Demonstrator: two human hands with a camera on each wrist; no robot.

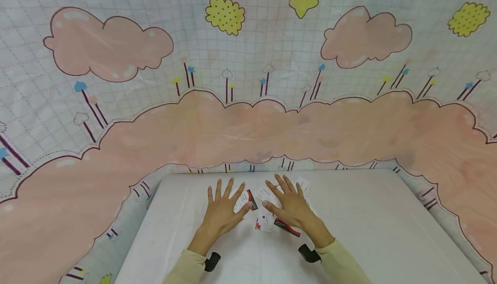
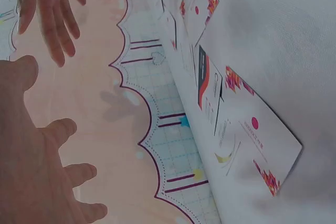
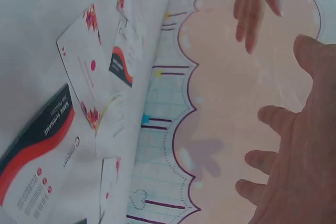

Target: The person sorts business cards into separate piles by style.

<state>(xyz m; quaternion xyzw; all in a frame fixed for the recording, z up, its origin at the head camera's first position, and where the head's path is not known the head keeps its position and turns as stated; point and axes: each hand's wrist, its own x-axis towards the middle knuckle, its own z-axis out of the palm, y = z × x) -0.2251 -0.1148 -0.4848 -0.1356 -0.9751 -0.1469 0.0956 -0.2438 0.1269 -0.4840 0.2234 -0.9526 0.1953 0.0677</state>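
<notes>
Both hands are held over a scatter of business cards, palms down and fingers spread, with nothing in them. My left hand [image 1: 222,213] is over the left side of the cards, and a card with a black-and-red band [image 1: 252,199] shows beside its thumb. Over the right side is my right hand [image 1: 292,208], partly hiding cards beneath it. Between the wrists lie a white card with a pink dot [image 1: 265,222] and a black-and-red card [image 1: 287,227]. The wrist views show white cards with colourful corners [image 2: 262,135] and a large black-and-red "COMPANY" card [image 3: 44,156], some overlapping.
The cards lie on a white table [image 1: 369,215]. Behind it and along its sides hangs a patterned cloth [image 1: 248,133] with pink clouds and stars. Each wrist wears a black device, one at the left sleeve [image 1: 186,266] and one at the right sleeve [image 1: 343,260].
</notes>
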